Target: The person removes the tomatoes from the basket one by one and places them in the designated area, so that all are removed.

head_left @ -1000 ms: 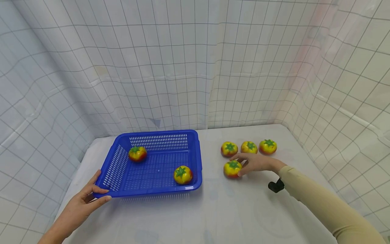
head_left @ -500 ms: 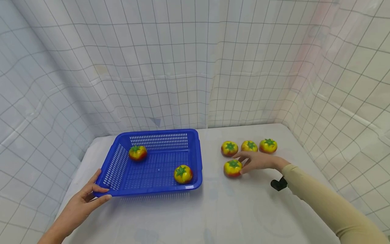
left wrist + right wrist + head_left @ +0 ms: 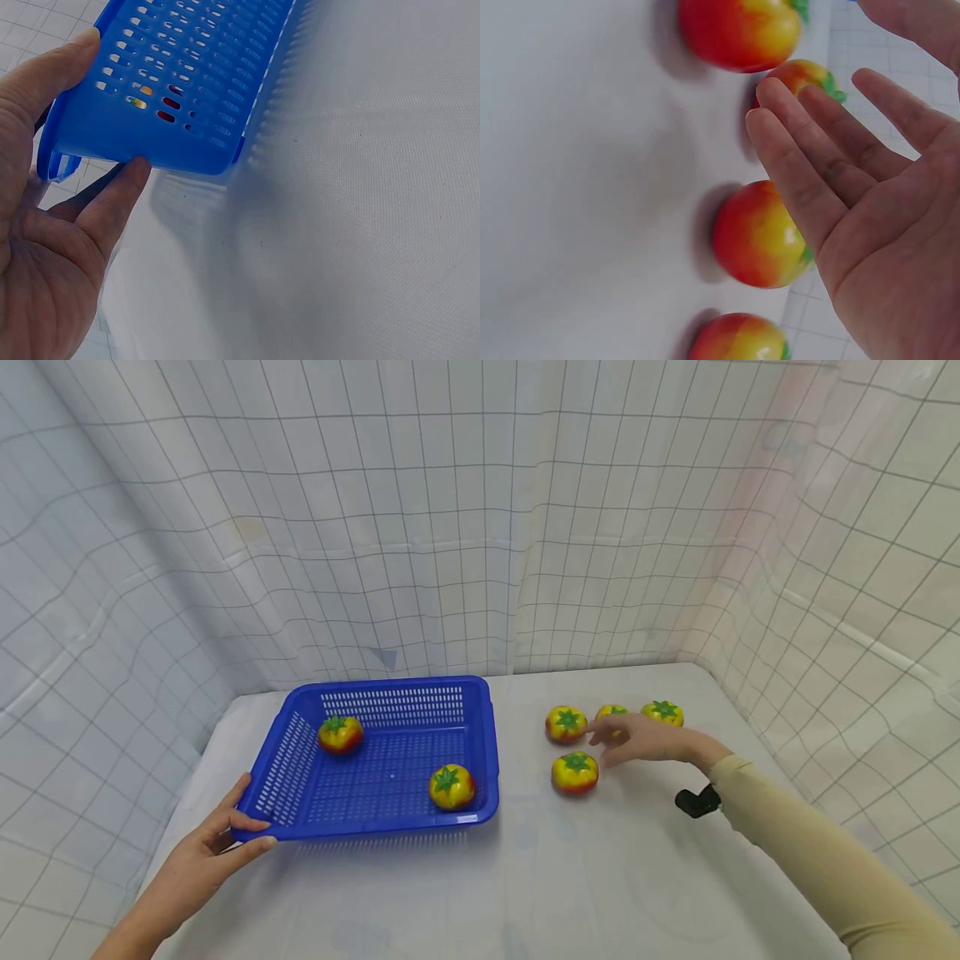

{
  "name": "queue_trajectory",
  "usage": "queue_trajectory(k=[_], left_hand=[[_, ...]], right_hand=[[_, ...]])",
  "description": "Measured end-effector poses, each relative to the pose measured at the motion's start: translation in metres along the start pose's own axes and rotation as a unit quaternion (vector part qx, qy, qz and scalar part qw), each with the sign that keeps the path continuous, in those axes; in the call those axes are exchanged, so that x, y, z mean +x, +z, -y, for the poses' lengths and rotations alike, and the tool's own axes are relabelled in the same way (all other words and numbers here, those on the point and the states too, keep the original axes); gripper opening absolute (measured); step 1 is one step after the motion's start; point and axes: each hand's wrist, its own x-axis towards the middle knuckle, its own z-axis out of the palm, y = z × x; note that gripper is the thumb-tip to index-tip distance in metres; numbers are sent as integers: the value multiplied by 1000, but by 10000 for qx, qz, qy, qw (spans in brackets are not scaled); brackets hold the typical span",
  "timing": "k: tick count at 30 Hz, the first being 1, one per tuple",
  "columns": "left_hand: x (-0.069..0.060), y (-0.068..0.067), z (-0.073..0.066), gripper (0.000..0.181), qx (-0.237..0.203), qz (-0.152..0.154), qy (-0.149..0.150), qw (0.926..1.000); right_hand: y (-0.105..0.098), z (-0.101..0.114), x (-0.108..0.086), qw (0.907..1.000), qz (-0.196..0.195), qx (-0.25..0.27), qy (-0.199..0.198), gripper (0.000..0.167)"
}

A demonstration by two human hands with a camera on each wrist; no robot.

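Note:
At the near left corner of the blue plastic basket (image 3: 367, 832), my left hand (image 3: 198, 864) grips the rim between thumb and fingers; the left wrist view shows the thumb (image 3: 71, 64) on the rim and a fingertip against the outer wall. My right hand (image 3: 648, 737) hovers over the tomatoes on the right, fingers loosely extended and holding nothing. Nearest it lie a front tomato (image 3: 575, 775) and a back-left tomato (image 3: 566, 725), yellow-red with green star-shaped tops. It partly hides the back-middle tomato (image 3: 611, 710) and back-right tomato (image 3: 663, 712).
Inside the basket, one tomato (image 3: 341, 736) sits at the far left and another tomato (image 3: 452, 787) at the near right. White cloth (image 3: 525, 893) covers the table. Grid-patterned curtains (image 3: 450, 527) enclose the back and sides. A small black device (image 3: 697, 802) shows at the right wrist.
My right hand has drawn away from the front tomato, moving back and to the right toward the rear row. The front tomato stays in place. My left hand keeps its hold on the basket.

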Motion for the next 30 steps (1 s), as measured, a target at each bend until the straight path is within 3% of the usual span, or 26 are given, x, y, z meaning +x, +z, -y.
queue_trajectory(k=[15,30], left_hand=[[-1,0,-1,33,-77,-19,8,10000],[-3,0,-3,33,-36,-14,20,10000]], right_hand=[[-8,54,26,9984,-295,-219,-433,53],[13,129,87,9935,163,-22,-1126,56]])
